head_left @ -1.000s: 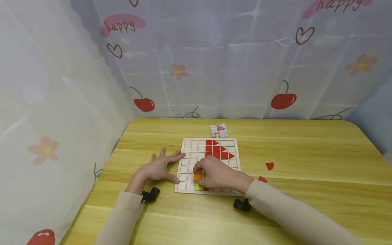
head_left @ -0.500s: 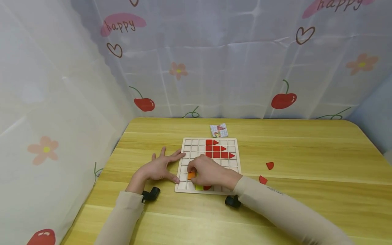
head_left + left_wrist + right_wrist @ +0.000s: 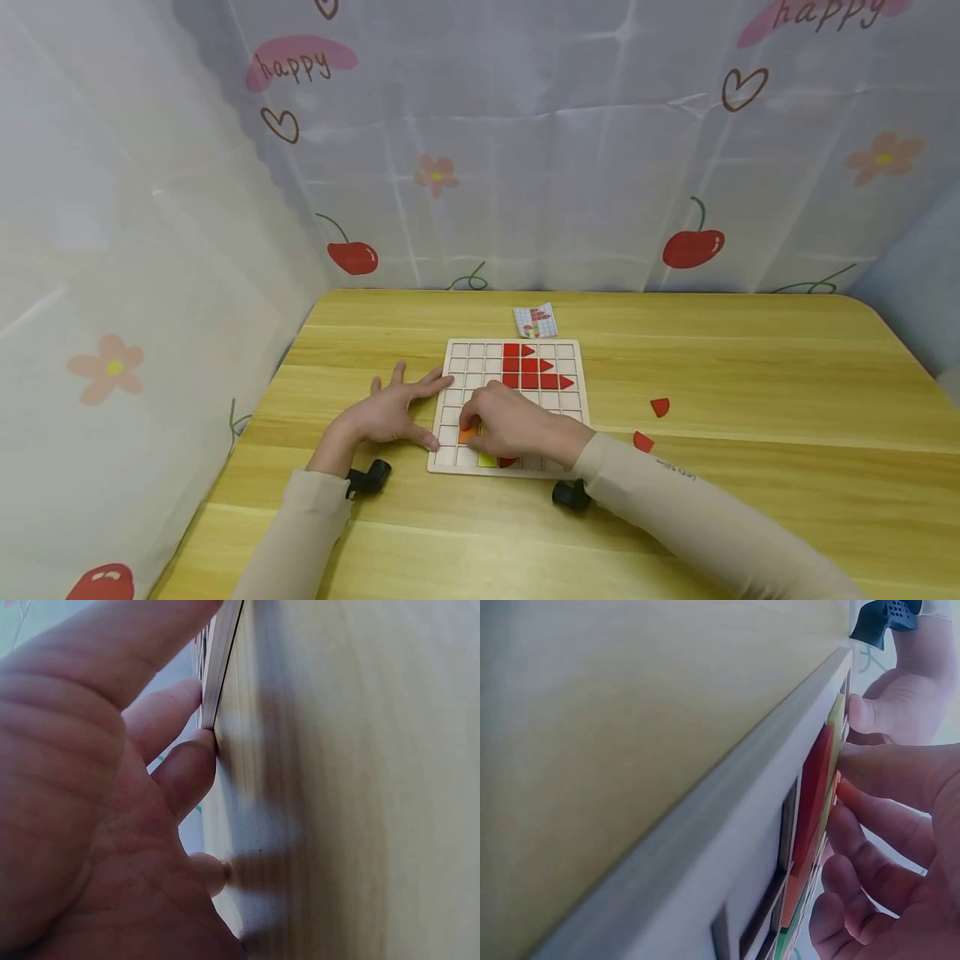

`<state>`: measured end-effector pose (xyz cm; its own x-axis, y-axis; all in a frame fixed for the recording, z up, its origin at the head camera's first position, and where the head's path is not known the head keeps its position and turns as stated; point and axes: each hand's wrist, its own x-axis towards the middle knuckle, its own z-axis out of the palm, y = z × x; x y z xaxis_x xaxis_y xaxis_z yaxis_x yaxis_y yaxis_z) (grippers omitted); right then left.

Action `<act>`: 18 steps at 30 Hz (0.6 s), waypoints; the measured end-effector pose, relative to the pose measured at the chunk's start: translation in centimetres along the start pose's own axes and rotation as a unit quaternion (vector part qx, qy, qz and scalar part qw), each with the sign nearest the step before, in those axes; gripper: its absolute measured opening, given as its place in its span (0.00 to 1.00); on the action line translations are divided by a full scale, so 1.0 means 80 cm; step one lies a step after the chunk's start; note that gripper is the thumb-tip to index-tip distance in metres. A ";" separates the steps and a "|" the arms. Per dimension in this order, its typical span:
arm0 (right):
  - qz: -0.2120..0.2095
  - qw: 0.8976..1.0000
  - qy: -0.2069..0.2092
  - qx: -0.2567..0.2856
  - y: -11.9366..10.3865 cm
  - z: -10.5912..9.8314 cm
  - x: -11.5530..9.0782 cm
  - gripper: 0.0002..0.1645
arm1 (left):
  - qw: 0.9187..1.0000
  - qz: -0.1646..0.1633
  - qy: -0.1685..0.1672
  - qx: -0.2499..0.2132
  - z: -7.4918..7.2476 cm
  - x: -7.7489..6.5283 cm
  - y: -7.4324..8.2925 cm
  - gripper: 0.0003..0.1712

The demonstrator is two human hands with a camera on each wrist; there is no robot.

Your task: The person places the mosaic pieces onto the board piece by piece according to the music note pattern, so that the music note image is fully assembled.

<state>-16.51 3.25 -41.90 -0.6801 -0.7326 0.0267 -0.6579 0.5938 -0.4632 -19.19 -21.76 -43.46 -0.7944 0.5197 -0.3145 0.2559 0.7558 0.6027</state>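
Note:
A pale wooden grid board [image 3: 453, 398] lies flat on the table. My right hand [image 3: 517, 425] is over its lower part, thumb and forefinger pinching an orange square tile [image 3: 467, 435] at a cell left of centre. Just below that tile is a yellow-green tile [image 3: 487, 459], with a red curved tile [image 3: 507, 462] beside it; the hand partly hides them. In the right wrist view, the red tile [image 3: 814, 787] sits in the grid, and a bit of green [image 3: 782, 941] shows too. With fingers spread, my left hand [image 3: 386, 412] touches the board's left edge.
Three rows of red tiles [image 3: 530, 381] fill cells in the board's upper part. Behind the board lies a small pattern card [image 3: 536, 320]. Two loose red quarter-round tiles [image 3: 660, 407] lie to the right on the wooden table [image 3: 750, 375]. A printed curtain stands behind.
My right hand has shifted left by about one cell with the orange tile, then settled there over the last half second. The left hand has stayed at the board's edge.

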 end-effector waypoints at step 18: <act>0.012 0.997 -0.011 0.071 0.017 -0.028 -0.038 0.10 | 1.000 -0.002 0.002 0.003 0.000 0.000 0.000 0.62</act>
<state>-16.03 7.01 -40.63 -0.6865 -0.7272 -0.0046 -0.5883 0.5590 -0.5843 -19.17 -21.76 -43.41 -0.7978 0.5154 -0.3129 0.2564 0.7597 0.5976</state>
